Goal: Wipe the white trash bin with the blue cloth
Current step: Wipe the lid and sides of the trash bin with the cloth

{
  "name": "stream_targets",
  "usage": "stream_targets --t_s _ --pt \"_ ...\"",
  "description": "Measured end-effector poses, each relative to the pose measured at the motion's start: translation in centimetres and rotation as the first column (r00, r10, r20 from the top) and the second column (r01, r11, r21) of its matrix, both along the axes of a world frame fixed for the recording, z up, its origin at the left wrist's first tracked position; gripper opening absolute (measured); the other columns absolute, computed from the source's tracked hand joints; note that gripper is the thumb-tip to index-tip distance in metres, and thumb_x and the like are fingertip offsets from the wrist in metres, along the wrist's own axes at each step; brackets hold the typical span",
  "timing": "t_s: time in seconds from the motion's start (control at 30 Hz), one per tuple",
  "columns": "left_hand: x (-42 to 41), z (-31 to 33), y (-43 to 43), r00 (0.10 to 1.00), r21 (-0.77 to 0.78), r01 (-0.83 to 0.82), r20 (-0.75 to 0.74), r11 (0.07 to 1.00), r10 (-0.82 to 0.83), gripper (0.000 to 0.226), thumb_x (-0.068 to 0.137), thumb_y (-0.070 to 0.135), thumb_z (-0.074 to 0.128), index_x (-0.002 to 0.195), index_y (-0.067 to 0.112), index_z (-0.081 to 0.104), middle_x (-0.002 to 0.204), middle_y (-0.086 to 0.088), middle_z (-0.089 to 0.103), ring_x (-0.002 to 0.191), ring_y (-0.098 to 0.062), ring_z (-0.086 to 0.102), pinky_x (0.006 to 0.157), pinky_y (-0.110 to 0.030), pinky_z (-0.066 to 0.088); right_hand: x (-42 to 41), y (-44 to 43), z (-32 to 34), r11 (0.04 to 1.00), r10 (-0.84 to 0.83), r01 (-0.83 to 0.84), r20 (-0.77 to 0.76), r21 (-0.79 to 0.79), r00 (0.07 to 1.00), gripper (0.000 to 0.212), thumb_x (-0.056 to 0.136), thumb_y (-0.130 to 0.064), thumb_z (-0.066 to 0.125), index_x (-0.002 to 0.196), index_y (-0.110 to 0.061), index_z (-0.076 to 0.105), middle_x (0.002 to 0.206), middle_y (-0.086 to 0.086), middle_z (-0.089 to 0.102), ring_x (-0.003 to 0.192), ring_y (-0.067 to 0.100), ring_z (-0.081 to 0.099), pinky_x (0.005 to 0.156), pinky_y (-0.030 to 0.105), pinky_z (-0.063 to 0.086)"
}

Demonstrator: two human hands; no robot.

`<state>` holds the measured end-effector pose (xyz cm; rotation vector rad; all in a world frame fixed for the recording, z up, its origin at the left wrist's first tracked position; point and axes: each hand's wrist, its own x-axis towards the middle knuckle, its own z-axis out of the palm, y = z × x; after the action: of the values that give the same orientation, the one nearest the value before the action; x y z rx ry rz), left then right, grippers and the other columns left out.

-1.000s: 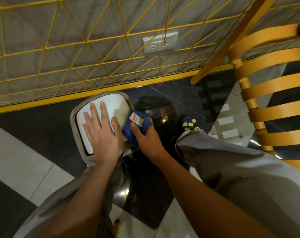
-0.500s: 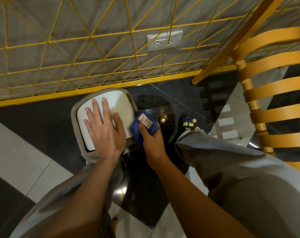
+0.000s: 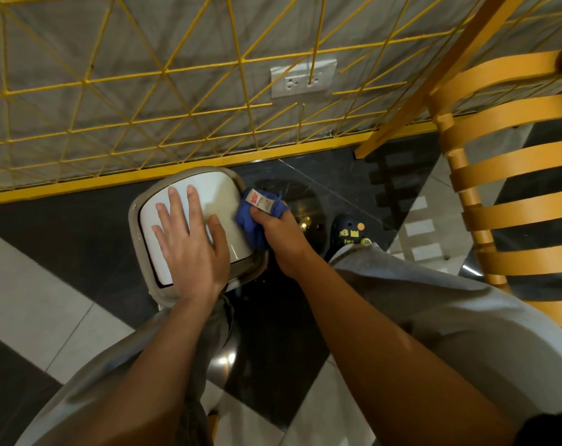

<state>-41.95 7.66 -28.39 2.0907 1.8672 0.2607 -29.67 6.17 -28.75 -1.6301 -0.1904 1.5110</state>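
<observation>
The right hand (image 3: 281,235), its grip bunched on the cloth (image 3: 252,220), had slid off the lid to the bin's (image 3: 228,201) right edge. The left hand (image 3: 189,239) stayed flat on top. Wiping was moving to the side.

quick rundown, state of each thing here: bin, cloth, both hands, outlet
white trash bin: upright on the floor, lid shut
blue cloth: bunched, pressed to the bin's right edge
left hand: open, flat on the lid
right hand: shut on the blue cloth
wall outlet: nothing plugged in
</observation>
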Motion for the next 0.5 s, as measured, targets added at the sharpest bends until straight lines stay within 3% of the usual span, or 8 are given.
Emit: stream_targets --t_s 0.2,0.4,0.5 --pt "0.0 0.0 0.0 1.000 -0.002 0.001 -0.014 1.000 -0.001 0.058 0.093 0.040 0.018 0.146 0.017 0.019 0.156 -0.013 0.015 0.143 -0.036 0.009 0.115 -0.052 0.010 -0.7 -3.5 0.3 0.990 0.120 -0.116 0.052 -0.080 0.991 0.044 0.094 -0.026 0.052 0.135 -0.015 0.040 0.120 0.002 0.054 0.106 0.015 0.053 0.090 0.028 0.042" --pt "-0.2 0.0 0.2 1.000 -0.014 0.021 -0.013 1.000 -0.021 0.059 0.092 0.038 0.018 0.146 0.015 0.019 0.155 -0.015 0.014 0.143 -0.039 0.009 0.114 -0.053 0.010 0.4 0.2 0.1 0.976 0.188 -0.173 0.104 -0.133 0.977 0.047 0.092 -0.031 0.054 0.134 -0.013 0.043 0.130 0.011 0.053 0.117 0.027 0.052 0.102 0.041 0.044" --pt "-0.2 0.0 0.3 0.999 -0.007 0.029 -0.020 1.000 -0.029 0.058 0.092 0.038 0.019 0.146 0.014 0.021 0.154 -0.017 0.017 0.142 -0.041 0.012 0.113 -0.055 0.012 0.9 3.0 -0.2 0.976 0.202 -0.188 0.139 -0.109 0.969 0.035 0.093 -0.030 0.053 0.121 -0.011 0.053 0.121 0.013 0.059 0.108 0.027 0.057 0.095 0.043 0.048"
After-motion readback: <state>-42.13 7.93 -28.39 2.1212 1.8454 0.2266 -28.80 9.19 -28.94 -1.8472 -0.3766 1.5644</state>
